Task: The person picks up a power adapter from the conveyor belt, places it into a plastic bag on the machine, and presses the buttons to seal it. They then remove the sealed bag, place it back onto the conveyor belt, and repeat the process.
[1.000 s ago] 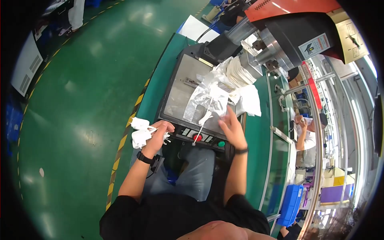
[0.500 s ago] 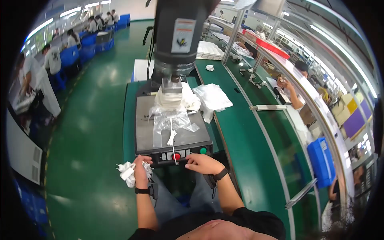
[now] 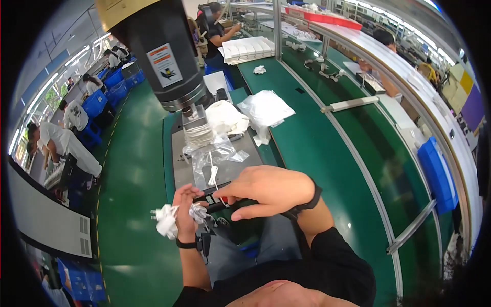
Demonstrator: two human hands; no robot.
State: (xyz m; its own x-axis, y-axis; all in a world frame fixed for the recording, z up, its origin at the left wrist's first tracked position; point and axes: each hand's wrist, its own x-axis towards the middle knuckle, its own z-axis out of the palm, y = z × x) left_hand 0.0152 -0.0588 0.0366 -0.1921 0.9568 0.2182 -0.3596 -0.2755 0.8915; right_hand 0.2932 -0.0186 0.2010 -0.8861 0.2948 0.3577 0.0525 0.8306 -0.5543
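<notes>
Head view: left hand (image 3: 185,212) is curled tight around small white plugs (image 3: 166,221), beside the machine's front edge (image 3: 215,197). They look light and hard. Right hand (image 3: 266,190) pinches one there, fingers bent.

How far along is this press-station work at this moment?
Done: a stack of flat white pieces sits under the press head. In hand: the left hand grips small white parts; the right hand reaches over the machine's front edge. Left: those held parts are not yet on the plate.
</notes>
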